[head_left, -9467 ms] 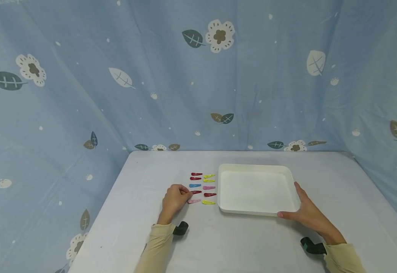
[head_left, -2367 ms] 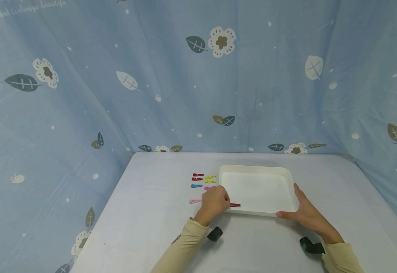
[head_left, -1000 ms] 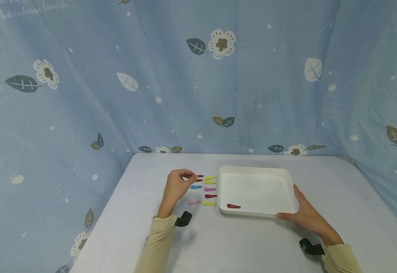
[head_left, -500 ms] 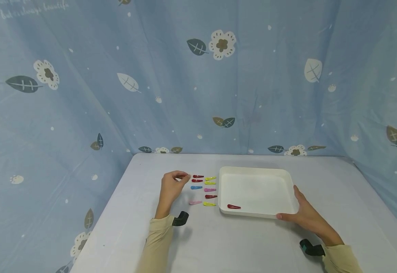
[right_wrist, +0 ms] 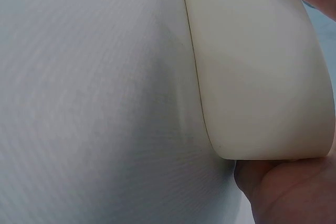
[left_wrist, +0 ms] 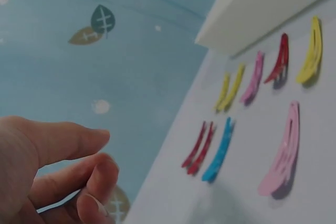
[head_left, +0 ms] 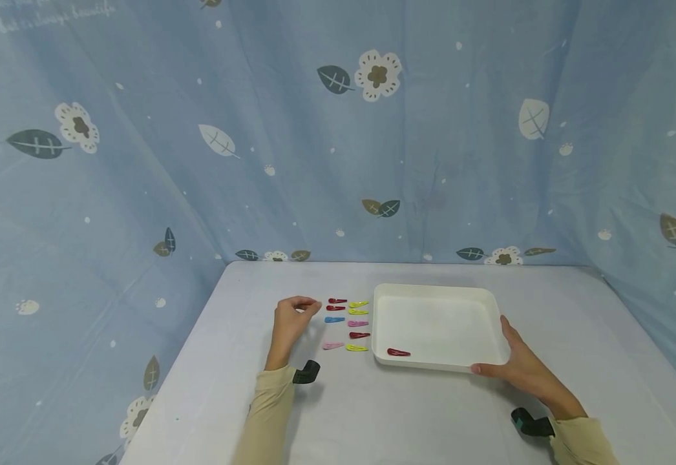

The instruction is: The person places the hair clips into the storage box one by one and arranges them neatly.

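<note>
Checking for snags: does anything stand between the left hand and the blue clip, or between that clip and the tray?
Nothing visible separates the left hand from the blue clip. Between it and the tray lies one pink clip, then the tray's wall.

- Bare table [head_left: 384,413] stretched between the forearms, a broad way in from the near side.
- A gap separated the blue clip [head_left: 335,320] from the pale pink clip [head_left: 333,345], with room for fingertips.
- The left hand [head_left: 289,321] stood just left of the two red clips [head_left: 336,304], which lay close together.
- The right clip column [head_left: 358,323] sat just beside the white tray [head_left: 425,365], leaving only a sliver there.
- The tray's walls barred sideways entry; its top was open.
- The right hand [head_left: 528,373] blocked the near right corner.
- The curtain [head_left: 431,142] closed off the far side.
</note>
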The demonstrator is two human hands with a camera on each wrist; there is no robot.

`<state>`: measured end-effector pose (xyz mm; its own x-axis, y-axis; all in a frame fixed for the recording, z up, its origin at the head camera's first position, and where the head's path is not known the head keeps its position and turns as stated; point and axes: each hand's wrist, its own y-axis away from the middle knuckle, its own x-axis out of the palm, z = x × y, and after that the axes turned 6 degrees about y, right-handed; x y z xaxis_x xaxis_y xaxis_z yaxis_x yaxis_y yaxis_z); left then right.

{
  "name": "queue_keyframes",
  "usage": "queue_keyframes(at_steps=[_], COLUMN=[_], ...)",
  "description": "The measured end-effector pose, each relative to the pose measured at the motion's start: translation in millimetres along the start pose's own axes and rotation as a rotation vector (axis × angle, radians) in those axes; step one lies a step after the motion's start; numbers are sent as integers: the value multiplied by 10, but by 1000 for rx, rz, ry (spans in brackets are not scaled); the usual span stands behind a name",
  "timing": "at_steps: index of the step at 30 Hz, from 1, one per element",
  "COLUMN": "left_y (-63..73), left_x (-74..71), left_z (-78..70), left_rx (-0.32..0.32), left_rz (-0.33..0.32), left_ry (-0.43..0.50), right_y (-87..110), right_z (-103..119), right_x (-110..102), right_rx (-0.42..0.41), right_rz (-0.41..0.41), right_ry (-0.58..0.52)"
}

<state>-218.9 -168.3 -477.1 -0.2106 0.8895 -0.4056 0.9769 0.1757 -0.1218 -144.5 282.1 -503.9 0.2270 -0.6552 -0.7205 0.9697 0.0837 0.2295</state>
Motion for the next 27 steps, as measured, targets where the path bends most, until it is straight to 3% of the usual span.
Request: queue_keyframes(at_steps=[12, 27], left_y=[-47, -24], left_x=[85, 194], left_z=[196, 215], left_rx=[-84, -164], left_rz=[44, 64], left_ry=[-9, -109], right_y=[-11, -19], right_z=[-25, -26], right_x=[-2, -2], right_rx=[23, 32], right_rz=[21, 22], right_ry=[19, 23])
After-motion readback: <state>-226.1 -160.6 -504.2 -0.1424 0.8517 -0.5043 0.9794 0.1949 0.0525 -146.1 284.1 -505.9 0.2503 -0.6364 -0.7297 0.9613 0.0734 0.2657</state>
